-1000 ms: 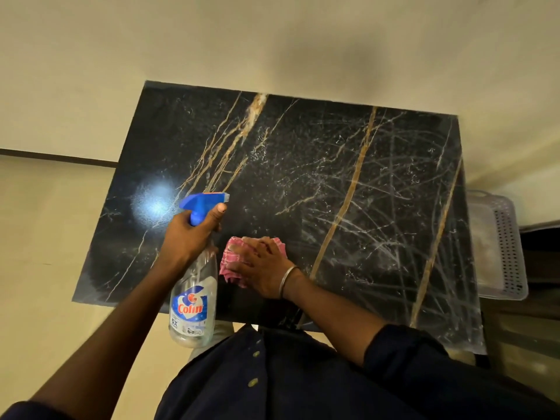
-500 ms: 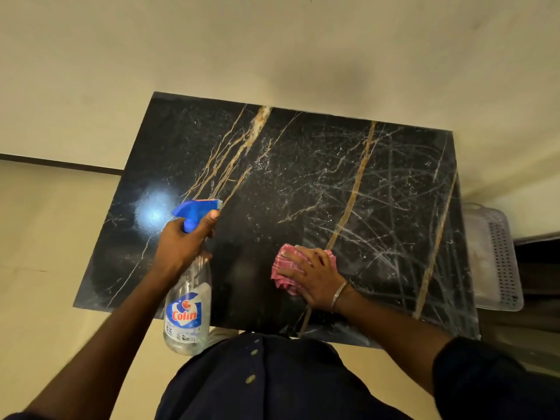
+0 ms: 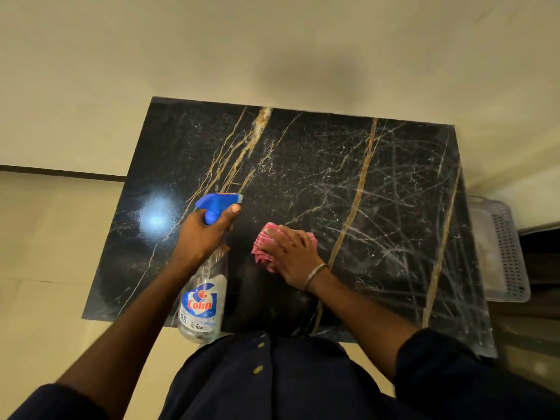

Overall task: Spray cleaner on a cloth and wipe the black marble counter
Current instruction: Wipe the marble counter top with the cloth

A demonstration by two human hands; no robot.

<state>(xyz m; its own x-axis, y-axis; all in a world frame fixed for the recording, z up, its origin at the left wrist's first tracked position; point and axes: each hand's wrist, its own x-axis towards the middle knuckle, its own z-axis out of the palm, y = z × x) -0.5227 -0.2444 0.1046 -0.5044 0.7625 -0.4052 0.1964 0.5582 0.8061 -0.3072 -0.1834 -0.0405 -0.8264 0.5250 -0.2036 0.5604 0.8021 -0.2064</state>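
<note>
Left hand point(image 3: 201, 237): fingers curled round the neck of the Colin spray bottle point(image 3: 202, 303), thumb up beside the blue trigger head point(image 3: 216, 201); the bottle hangs base-down toward the person, lifted off the marble.
Right hand point(image 3: 292, 253): fingers fairly straight and spread, palm down, pressing the pink cloth point(image 3: 261, 248) flat on the counter; a metal bangle point(image 3: 315, 275) sits at the wrist.
Cloth: crumpled under the right hand, on the near middle of the black marble counter point(image 3: 348, 183), just beside the bottle.
Surroundings: a white perforated plastic basket point(image 3: 510, 256) stands off the counter's right edge; a cream wall point(image 3: 272, 40) runs behind; the person's dark shirt point(image 3: 272, 383) fills the bottom of the view.
In the way: nothing but the held bottle, just left of the cloth.
Change: half a second ago the hand and cloth lay over the middle gold vein point(image 3: 357, 189); they are now left of it, nearer the bottle. The left hand's hold is unchanged.
Edges: the far edge meets the wall, the near edge is against the person, the left edge is free, and the bottle's base shows past the near edge.
Open room: bare marble with whitish streaks stretches right of the cloth and toward the wall; a bright light glare point(image 3: 156, 218) marks the left part.
</note>
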